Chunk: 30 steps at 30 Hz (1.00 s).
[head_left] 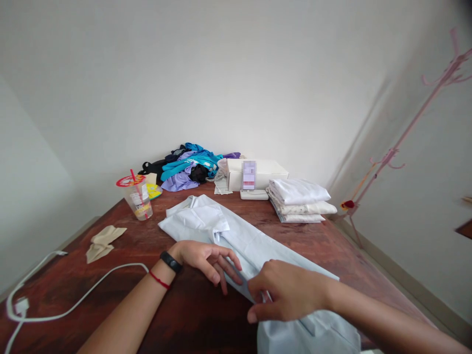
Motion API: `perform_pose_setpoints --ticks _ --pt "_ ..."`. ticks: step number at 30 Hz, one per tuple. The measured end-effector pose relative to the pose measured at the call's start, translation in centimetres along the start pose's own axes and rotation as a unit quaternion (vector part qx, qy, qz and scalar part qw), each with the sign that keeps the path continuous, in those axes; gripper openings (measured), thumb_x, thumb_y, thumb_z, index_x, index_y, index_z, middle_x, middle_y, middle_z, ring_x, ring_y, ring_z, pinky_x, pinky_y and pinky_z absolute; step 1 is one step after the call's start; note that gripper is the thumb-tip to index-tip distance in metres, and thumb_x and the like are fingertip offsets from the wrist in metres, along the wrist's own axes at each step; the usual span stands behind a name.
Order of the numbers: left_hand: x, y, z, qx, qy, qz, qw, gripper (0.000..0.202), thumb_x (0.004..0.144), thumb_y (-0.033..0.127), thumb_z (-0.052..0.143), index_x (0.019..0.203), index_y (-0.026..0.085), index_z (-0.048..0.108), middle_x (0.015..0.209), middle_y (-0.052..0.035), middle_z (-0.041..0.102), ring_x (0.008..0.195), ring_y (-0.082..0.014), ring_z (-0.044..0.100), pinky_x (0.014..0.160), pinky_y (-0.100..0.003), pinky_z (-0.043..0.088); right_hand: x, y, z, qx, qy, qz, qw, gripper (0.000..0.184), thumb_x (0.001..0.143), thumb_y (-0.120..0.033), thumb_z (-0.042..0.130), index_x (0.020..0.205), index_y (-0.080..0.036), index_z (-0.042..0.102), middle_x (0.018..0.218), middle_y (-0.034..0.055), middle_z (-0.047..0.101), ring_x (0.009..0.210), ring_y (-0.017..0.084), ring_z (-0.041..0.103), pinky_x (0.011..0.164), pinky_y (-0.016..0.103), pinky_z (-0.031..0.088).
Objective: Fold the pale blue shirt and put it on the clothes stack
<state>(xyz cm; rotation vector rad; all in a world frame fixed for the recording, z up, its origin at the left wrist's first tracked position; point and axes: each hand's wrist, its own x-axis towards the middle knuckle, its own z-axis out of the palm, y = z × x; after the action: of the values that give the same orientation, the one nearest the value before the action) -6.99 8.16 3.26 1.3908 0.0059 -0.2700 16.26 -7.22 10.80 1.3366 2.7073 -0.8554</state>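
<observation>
Lying slantwise on the brown surface, from 11 o'clock toward 5, the pale blue shirt runs out of view (lower end cut off). The left hand rests on its near edge, fingers loosely spread. The right hand pinches a fold, fingertips mostly hidden.

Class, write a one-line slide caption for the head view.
Left hand presses and right hand pinches a pale blue shirt on a wooden table.
</observation>
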Motion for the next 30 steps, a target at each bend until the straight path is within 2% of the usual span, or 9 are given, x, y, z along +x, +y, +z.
perform_pose_setpoints --ticks 3,7,13,16,19,21,24,26,30 --pt "0.0 0.2 0.1 0.004 0.017 0.010 1.000 0.070 0.082 0.032 0.081 0.144 0.028 0.048 0.145 -0.0159 0.057 0.115 -0.0289 0.069 0.085 -0.033 0.054 -1.0 2.5 -1.3 0.112 -0.005 0.037 0.993 0.043 0.089 -0.058 0.063 0.076 -0.017 0.064 0.065 -0.0006 0.064 0.059 0.012 0.061 0.055 0.021 0.037" --pt "-0.1 0.5 0.2 0.015 0.040 0.025 0.999 0.071 0.084 0.033 0.079 0.147 0.029 0.045 0.145 -0.0157 0.056 0.117 -0.0278 0.068 0.088 -0.034 0.053 -1.9 6.4 -1.5 0.249 -0.049 0.076 0.964 0.055 0.089 -0.068 0.057 0.070 -0.016 0.054 0.058 -0.0028 0.053 0.051 0.011 0.055 0.049 0.019 0.038" --pt "0.2 0.9 0.5 0.009 0.099 0.065 0.993 0.060 0.088 0.033 0.075 0.141 0.026 0.050 0.144 -0.0187 0.056 0.115 -0.0269 0.068 0.092 -0.037 0.051 -3.4 10.1 -0.5 0.229 0.004 0.105 0.968 0.062 0.090 -0.071 0.049 0.060 -0.018 0.044 0.056 -0.0052 0.034 0.050 0.008 0.035 0.047 0.021 0.032" --pt "0.4 1.3 0.7 0.016 0.168 0.117 0.979 0.052 0.089 0.032 0.072 0.136 0.021 0.053 0.142 -0.0210 0.057 0.118 -0.0280 0.065 0.094 -0.039 0.050 -4.4 10.9 0.0 0.191 0.032 0.101 0.976 0.060 0.091 -0.067 0.052 0.059 -0.017 0.045 0.058 -0.0054 0.030 0.054 0.008 0.028 0.049 0.023 0.023" --pt "0.5 1.3 0.4 0.082 0.254 0.143 0.953 0.041 0.093 0.033 0.065 0.129 0.016 0.057 0.134 -0.0206 0.063 0.111 -0.0273 0.068 0.092 -0.040 0.051 -5.5 11.4 0.4 0.179 0.050 0.125 0.974 0.054 0.086 -0.064 0.061 0.064 -0.015 0.055 0.060 -0.0052 0.036 0.057 0.008 0.031 0.051 0.023 0.024" --pt "0.7 0.9 -0.1 0.204 0.346 0.106 0.909 0.030 0.094 0.033 0.062 0.118 0.016 0.064 0.119 -0.0158 0.070 0.103 -0.0253 0.069 0.091 -0.038 0.052 -6.2 11.5 0.5 0.178 0.058 0.143 0.972 0.052 0.084 -0.063 0.064 0.068 -0.014 0.058 0.061 -0.0049 0.039 0.057 0.008 0.033 0.052 0.023 0.025" --pt "0.9 0.0 -0.8 0.426 0.470 0.021 0.773 0.018 0.093 0.028 0.057 0.099 0.020 0.072 0.102 -0.0090 0.073 0.098 -0.0245 0.067 0.091 -0.036 0.050 -7.1 11.3 0.6 0.183 0.062 0.155 0.969 0.053 0.087 -0.063 0.060 0.067 -0.015 0.055 0.060 -0.0045 0.040 0.055 0.008 0.035 0.050 0.022 0.026" --pt "1.0 -0.5 -1.1 0.512 0.492 -0.003 0.704 0.021 0.094 0.025 0.052 0.097 0.022 0.073 0.103 -0.0078 0.072 0.100 -0.0246 0.066 0.093 -0.035 0.049 -7.6 11.2 0.9 0.195 0.059 0.167 0.965 0.053 0.089 -0.063 0.058 0.065 -0.016 0.050 0.059 -0.0041 0.042 0.053 0.008 0.040 0.049 0.021 0.029" --pt "0.6 -1.3 -2.1 0.592 0.506 -0.024 0.627 0.026 0.095 0.030 0.055 0.113 0.021 0.071 0.120 -0.0098 0.068 0.115 -0.0275 0.060 0.105 -0.040 0.044 -8.3 11.6 2.1 0.196 0.082 0.211 0.954 0.044 0.086 -0.051 0.064 0.064 -0.019 0.044 0.058 -0.0039 0.046 0.050 0.010 0.049 0.045 0.021 0.034"
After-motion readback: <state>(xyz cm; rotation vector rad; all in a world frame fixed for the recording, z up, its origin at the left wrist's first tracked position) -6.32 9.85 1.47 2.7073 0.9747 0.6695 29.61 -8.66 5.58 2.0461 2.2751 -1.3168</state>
